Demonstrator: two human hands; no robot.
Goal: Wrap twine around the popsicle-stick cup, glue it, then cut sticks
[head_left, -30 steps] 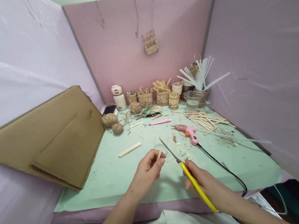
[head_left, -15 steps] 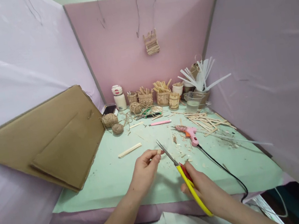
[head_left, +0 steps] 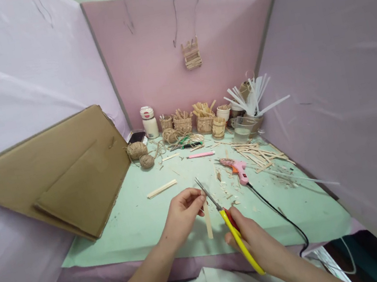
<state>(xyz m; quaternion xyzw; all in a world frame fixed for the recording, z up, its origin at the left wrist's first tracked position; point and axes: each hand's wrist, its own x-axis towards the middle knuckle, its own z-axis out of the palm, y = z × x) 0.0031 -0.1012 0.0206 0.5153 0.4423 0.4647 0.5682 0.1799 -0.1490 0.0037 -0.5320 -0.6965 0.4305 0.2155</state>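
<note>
Between the thumb and fingers of my left hand is a flat, pale wooden stick, its free end pointing down toward the table's front edge. My right hand grips a pair of scissors with yellow and red handles. The scissor blades look closed or nearly so, and their tips lie close to the fingertips of my left hand. Two or so pale sticks rest on the green tabletop beyond my left hand. Small wood scraps are scattered beyond the scissors.
A pink glue gun with a black cord lies to the right, near a pile of wooden sticks. Cardboard leans at the left. Twine balls, a pink craft knife and stick-filled cups stand or lie farther back.
The stick in my left hand has turned, so its length now hangs downward in view. The scissors have shifted slightly left, still in my right hand.
</note>
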